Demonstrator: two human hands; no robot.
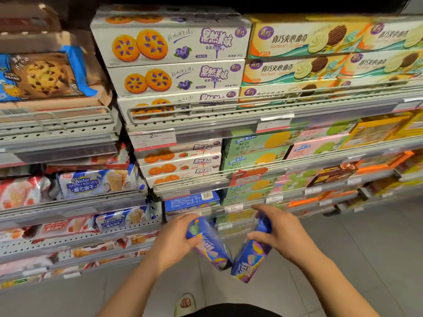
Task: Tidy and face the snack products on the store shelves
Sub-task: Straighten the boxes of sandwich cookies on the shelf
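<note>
Gripping one blue snack box (209, 244) at seven o'clock from centre, the left hand (175, 240) curls its fingers round the upper end. At five o'clock the right hand (278, 232) clasps a second blue box (250, 259), and the two boxes' lower ends nearly meet above the floor (343, 259), below a blue box on the shelf (192, 200).

The blue wafer packet (91, 183) reads "Wafer" and "Biscuits". A white price tag (153, 138) under the blueberry cookie boxes (171, 44) shows "2.50". The yellow sandwich cookie boxes (304, 40) carry "Sandwich". A lower shelf tag (233, 208) reads "12".
</note>
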